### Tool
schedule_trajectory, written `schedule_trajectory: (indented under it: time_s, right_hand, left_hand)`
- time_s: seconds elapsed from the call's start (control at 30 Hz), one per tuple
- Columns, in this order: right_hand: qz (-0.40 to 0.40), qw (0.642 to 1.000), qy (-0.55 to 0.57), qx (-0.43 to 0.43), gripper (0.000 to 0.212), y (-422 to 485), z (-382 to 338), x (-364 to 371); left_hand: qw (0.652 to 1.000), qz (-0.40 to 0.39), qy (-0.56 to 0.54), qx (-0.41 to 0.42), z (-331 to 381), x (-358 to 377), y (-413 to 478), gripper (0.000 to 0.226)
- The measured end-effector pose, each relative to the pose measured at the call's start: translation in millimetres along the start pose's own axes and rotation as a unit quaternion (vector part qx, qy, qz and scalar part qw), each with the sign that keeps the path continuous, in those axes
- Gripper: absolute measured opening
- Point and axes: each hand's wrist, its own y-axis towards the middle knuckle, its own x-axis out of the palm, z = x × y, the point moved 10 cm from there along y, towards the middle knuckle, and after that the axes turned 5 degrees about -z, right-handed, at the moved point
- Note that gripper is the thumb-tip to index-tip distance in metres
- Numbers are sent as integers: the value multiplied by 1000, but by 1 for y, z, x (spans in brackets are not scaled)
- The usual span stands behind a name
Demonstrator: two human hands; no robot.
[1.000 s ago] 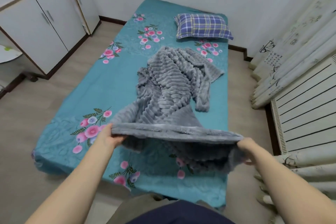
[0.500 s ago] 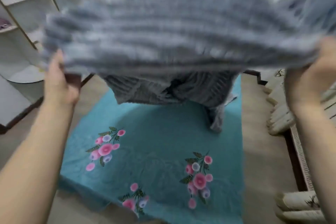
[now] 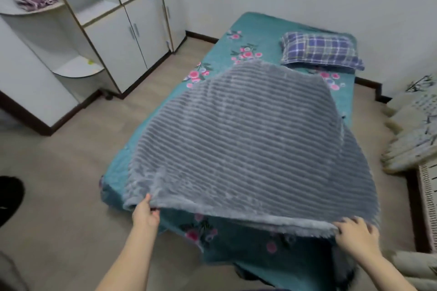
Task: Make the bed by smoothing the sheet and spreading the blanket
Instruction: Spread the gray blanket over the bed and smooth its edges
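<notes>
Left hand (image 3: pixel 144 214) sits lower centre-left of the frame, arm stretched forward, fingers and thumb pinched on the near left corner of the grey ribbed blanket (image 3: pixel 248 144). Right hand (image 3: pixel 354 234) is at lower right, fingers curled over the near edge and clamped on it, arm coming in from the bottom right corner.

The blanket spreads from the two hands up toward the middle of the frame, mostly flat over the teal flowered sheet (image 3: pixel 264 28), with the near edge lifted off the bed so you can see the sheet's flowers underneath. Its far edge stops just short of the plaid pillow (image 3: pixel 321 51) at the upper right.

Compared to half a second ago, the blanket was up high, blocking most of the view, with both hands raised near the frame's sides; now it's come down and opened out. A second ago it was a crumpled heap mid-bed.

Hard to see: the right side of the blanket hangs past the bed edge and blurs out near the bottom right. The white cupboard (image 3: pixel 118 38) fills the upper left, and folded purple fabric (image 3: pixel 34 0) sits on its shelf.
</notes>
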Motion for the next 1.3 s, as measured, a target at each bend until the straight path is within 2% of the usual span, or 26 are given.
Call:
schedule_trajectory:
  time_s: [0.1,0.13,0.17,0.2,0.23,0.27,0.3,0.33,0.43,0.53,0.6,0.63,0.7,0.73,0.8,0.83,0.87,0.93,0.97,1.03,1.07,1.1,1.17,1.23,1.27,1.3]
  right_hand:
    - [9,982,190,-1,49,1,-10,-11]
    - [27,970,243,-4,49,1,-13,-19]
    - [47,959,280,-11,47,-1,-16,-30]
    - [64,951,300,-31,42,-5,-22,-42]
    - [80,944,313,-62,31,-11,-30,-56]
    - [85,937,325,-100,17,-18,-39,-67]
    - [79,933,325,-132,13,-26,-49,-75]
    - [72,933,313,-163,17,-34,-59,-81]
    - [48,947,243,-206,21,-48,-79,-78]
    - [30,973,105,-205,13,-48,-93,-49]
    - [19,979,69,-191,22,-46,-98,-28]
    - [20,978,97,-186,24,-47,-102,-21]
    - [32,964,199,-175,13,-49,-113,-24]
    - [37,949,261,-170,11,-49,-120,-31]
    - [41,909,387,-152,12,-46,-132,-46]
    - [41,885,441,-145,15,-45,-138,-56]
    - [37,866,477,-148,17,-46,-145,-67]
    - [5,831,532,-162,16,-48,-165,-83]
    - [-20,811,560,-168,15,-49,-175,-88]
    - [-72,768,611,-177,10,-56,-193,-95]
    - [-88,753,625,-186,6,-61,-200,-98]
    - [-99,741,633,-201,6,-64,-206,-102]
    - [-140,704,655,-237,24,-69,-217,-102]
    - [-181,666,674,-263,41,-72,-215,-96]
    - [-170,667,674,-269,42,-70,-205,-93]
    - [-137,685,666,-262,40,-64,-187,-88]
  left_hand:
    - [998,-49,-30,7,29,32,-5,56]
    - [998,-57,-14,11,42,41,-9,59]
    - [998,-57,-22,20,56,48,-13,53]
    - [994,-74,-75,14,68,59,-16,41]
    - [988,-84,-129,-30,80,71,-12,30]
    - [981,-112,-157,-31,102,92,-6,22]
    - [980,-125,-154,-4,129,104,1,21]
    - [987,-100,-95,78,163,109,-5,24]
    - [975,-106,-64,183,234,117,-5,45]
    - [960,-82,-141,227,255,66,0,56]
    - [959,-38,-182,214,234,20,8,47]
    - [963,-25,-182,197,212,5,10,48]
    - [978,-36,-159,133,146,-5,5,52]
    - [989,-41,-121,80,102,-3,-1,47]
    - [998,-43,16,-50,2,2,-16,23]
    - [985,-67,112,-116,-49,8,-27,19]
    - [955,-117,208,-178,-98,20,-46,24]
    - [868,-253,348,-247,-175,50,-90,48]
    - [831,-320,386,-240,-199,73,-112,57]
    - [795,-408,422,-157,-214,123,-146,75]
    - [784,-426,441,-94,-212,146,-156,71]
    - [779,-433,452,-41,-209,164,-163,56]
    - [793,-412,450,-5,-205,182,-172,22]
    - [823,-352,446,7,-198,182,-169,14]
    - [848,-313,429,7,-192,177,-166,12]
    - [877,-274,395,-4,-187,171,-164,14]
